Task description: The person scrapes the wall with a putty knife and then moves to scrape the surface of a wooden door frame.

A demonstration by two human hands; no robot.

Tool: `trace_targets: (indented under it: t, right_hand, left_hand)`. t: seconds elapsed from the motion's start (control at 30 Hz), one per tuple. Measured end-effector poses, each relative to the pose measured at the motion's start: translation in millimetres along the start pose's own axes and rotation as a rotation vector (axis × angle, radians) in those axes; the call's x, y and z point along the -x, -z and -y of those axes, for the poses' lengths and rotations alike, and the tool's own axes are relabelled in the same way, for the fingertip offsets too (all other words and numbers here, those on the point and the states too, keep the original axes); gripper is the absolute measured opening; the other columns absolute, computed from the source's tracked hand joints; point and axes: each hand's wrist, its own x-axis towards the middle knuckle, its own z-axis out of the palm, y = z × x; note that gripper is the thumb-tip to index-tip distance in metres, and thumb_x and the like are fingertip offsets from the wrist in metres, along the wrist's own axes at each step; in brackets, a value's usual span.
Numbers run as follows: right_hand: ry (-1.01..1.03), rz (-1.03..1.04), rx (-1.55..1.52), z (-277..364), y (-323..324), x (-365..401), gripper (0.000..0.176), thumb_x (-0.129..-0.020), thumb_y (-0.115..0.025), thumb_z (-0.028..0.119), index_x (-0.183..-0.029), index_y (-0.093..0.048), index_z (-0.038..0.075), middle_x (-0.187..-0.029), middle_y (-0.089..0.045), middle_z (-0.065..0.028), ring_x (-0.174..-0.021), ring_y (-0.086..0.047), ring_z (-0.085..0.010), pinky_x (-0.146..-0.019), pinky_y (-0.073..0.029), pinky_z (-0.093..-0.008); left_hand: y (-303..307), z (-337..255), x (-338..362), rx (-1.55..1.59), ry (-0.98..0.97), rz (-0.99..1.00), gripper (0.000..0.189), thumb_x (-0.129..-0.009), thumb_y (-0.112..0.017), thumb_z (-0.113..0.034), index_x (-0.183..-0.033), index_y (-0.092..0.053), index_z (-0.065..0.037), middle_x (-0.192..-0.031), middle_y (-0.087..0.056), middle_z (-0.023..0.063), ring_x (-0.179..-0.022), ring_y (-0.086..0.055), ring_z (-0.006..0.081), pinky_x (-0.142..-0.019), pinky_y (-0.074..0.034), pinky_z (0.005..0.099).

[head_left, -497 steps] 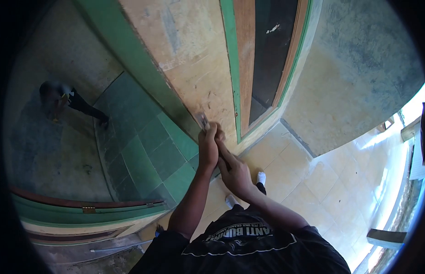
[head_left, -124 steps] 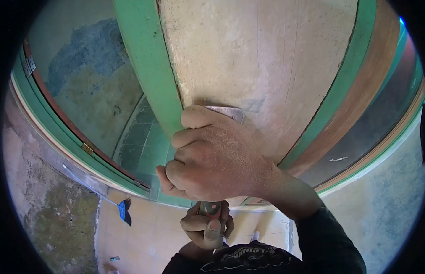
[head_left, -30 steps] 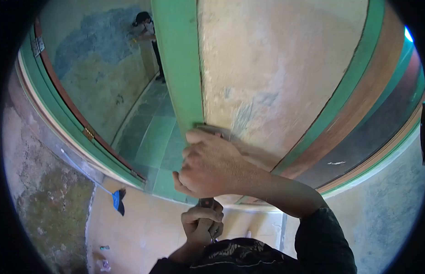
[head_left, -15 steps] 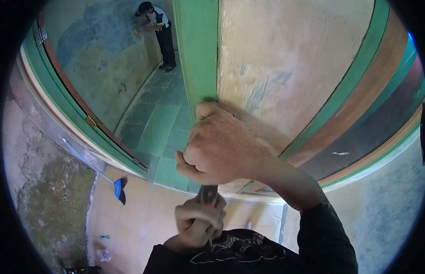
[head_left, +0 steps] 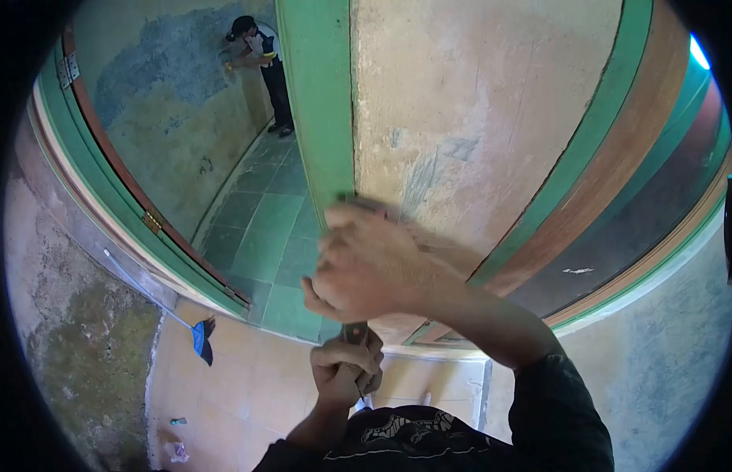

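Note:
My left hand (head_left: pixel 344 370) is closed round the lower end of a dark tool (head_left: pixel 355 333) with a small reddish mark. Just above it, my right hand (head_left: pixel 370 263) is a fist, slightly blurred, over what looks like the upper part of the same tool. A dark edge shows past its knuckles, close to the green door frame (head_left: pixel 323 102) and the bare, scuffed wall panel (head_left: pixel 452 94). My hands hide most of the tool, so its exact kind cannot be made out.
Through the doorway, a person (head_left: pixel 264 67) works at a patchy wall. A blue broom (head_left: pixel 199 340) leans at the left, bristles on the tiled floor (head_left: pixel 232 393). Small litter (head_left: pixel 177 451) lies nearby. A dark window pane (head_left: pixel 617 244) is at the right.
My right hand has shifted slightly down, and a dark tool edge now shows above its knuckles. My left hand still grips the lower end. The view has turned slightly rightward.

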Motion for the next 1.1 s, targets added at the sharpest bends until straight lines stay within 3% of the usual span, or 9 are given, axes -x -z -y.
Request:
trace_targets:
  t: [0.07,0.3,0.4,0.5,0.6,0.77,0.83,1.03,1.1]
  right_hand:
    - [-0.022,-0.004,0.038,-10,25,-18,0.045,-0.08,-0.055,0.03,-0.041,-0.052,0.008,-0.043,-0.047,-0.0043,-0.049,-0.043,-0.0174,-0.058,-0.041,-0.0332]
    - [-0.003,-0.125,-0.101,0,0,0,0.044,-0.079,-0.054,0.028,-0.038,-0.047,0.011,-0.041,-0.041,-0.0008,-0.049,-0.036,-0.0153,-0.057,-0.039,-0.0338]
    - [0.02,-0.08,-0.028,-6,21,-13,0.044,-0.078,-0.057,0.025,-0.038,-0.046,0.012,-0.039,-0.039,0.0034,-0.047,-0.035,-0.0122,-0.057,-0.037,-0.0331]
    - [-0.001,-0.068,-0.056,-5,34,-15,0.047,-0.081,-0.053,0.028,-0.038,-0.049,0.011,-0.04,-0.044,-0.0043,-0.043,-0.037,-0.0175,-0.063,-0.038,-0.0315]
    - [0.031,-0.231,-0.154,1,2,-4,0.043,-0.076,-0.058,0.021,-0.037,-0.043,0.013,-0.038,-0.039,0.0026,-0.043,-0.033,-0.0136,-0.056,-0.034,-0.0299]
    - [0.006,-0.218,-0.224,-2,6,-7,0.043,-0.075,-0.059,0.02,-0.036,-0.042,0.012,-0.038,-0.042,0.0018,-0.043,-0.035,-0.0138,-0.057,-0.034,-0.0295]
    - [-0.014,-0.251,-0.247,5,1,-1,0.043,-0.075,-0.059,0.02,-0.036,-0.042,0.012,-0.038,-0.042,0.0019,-0.043,-0.036,-0.0136,-0.057,-0.034,-0.0297]
    - [-0.012,-0.196,-0.092,-10,28,-12,0.042,-0.075,-0.059,0.019,-0.037,-0.042,0.013,-0.036,-0.04,0.0028,-0.044,-0.038,-0.0131,-0.055,-0.033,-0.0306]
    - [0.0,-0.292,-0.068,-13,28,-16,0.043,-0.076,-0.058,0.02,-0.037,-0.042,0.013,-0.036,-0.039,0.0031,-0.044,-0.036,-0.0129,-0.054,-0.032,-0.0303]
  left_hand:
    - [1,2,-17,-0.071,-0.13,0.042,0.024,-0.091,-0.042,0.004,-0.072,-0.056,0.004,-0.064,-0.045,0.0097,-0.04,-0.035,0.0049,-0.033,-0.027,0.0204]
    - [-4,4,3,-0.178,-0.06,-0.034,0.026,-0.093,-0.044,0.001,-0.071,-0.057,0.002,-0.064,-0.046,0.0102,-0.043,-0.038,0.0063,-0.033,-0.027,0.02]
    - [-9,-4,-18,-0.314,-0.249,0.092,0.03,-0.095,-0.047,-0.006,-0.067,-0.051,0.002,-0.06,-0.038,0.0055,-0.039,-0.029,0.0038,-0.028,-0.025,0.0183]
    - [-12,-4,-20,-0.286,-0.223,0.065,0.027,-0.092,-0.045,0.001,-0.066,-0.051,0.002,-0.06,-0.04,0.0061,-0.04,-0.031,0.0048,-0.029,-0.027,0.018]
    - [-10,4,-3,-0.404,-0.202,-0.024,0.032,-0.094,-0.044,-0.002,-0.063,-0.051,0.002,-0.059,-0.042,0.0073,-0.038,-0.032,0.005,-0.029,-0.027,0.0185]
    - [-18,-22,0,-0.323,-0.047,-0.043,0.026,-0.09,-0.047,0.004,-0.065,-0.053,0.002,-0.058,-0.042,0.0069,-0.037,-0.032,0.0049,-0.029,-0.026,0.0188]
    - [-4,-1,-3,-0.414,-0.205,0.046,0.026,-0.088,-0.046,0.006,-0.064,-0.053,0.002,-0.058,-0.04,0.0057,-0.037,-0.032,0.0048,-0.028,-0.026,0.0188]
    - [-9,-3,-28,-0.367,-0.282,0.086,0.027,-0.089,-0.046,0.003,-0.064,-0.056,0.003,-0.06,-0.042,0.0067,-0.043,-0.036,0.0055,-0.03,-0.026,0.0179]
    - [-18,-11,-30,-0.377,-0.24,0.032,0.029,-0.089,-0.046,0.002,-0.062,-0.057,0.002,-0.059,-0.044,0.0078,-0.042,-0.037,0.006,-0.03,-0.027,0.0185]
